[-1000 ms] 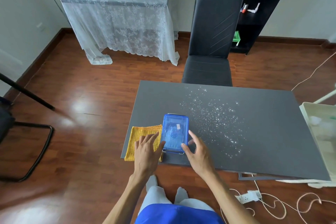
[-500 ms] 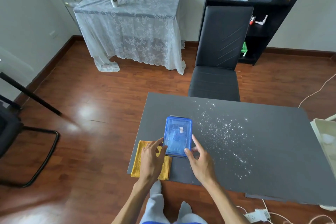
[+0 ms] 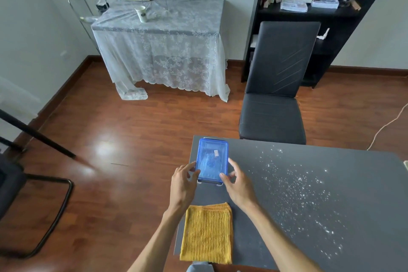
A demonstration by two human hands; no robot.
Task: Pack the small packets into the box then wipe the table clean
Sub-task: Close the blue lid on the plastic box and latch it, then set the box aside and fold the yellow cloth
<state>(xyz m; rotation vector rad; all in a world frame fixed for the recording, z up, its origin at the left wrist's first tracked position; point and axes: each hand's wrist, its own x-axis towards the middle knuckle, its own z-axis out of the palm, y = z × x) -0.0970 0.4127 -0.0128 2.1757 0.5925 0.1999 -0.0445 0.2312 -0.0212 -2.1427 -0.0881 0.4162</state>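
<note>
The box (image 3: 212, 162), lid on, is being held at the tabletop's (image 3: 309, 238) far left corner, gripped on its near sides by the fingers of the left hand (image 3: 183, 183) and right hand (image 3: 237, 183). A cloth (image 3: 207, 233) is lying nearer; white specks (image 3: 304, 194) are being left scattered rightward.

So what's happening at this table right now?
A person has both hands, left hand and right hand, on a closed blue box at the far left corner of the dark table. A folded yellow cloth lies untouched nearer them. White specks cover the table's right side, so wiping hasn't begun.
</note>
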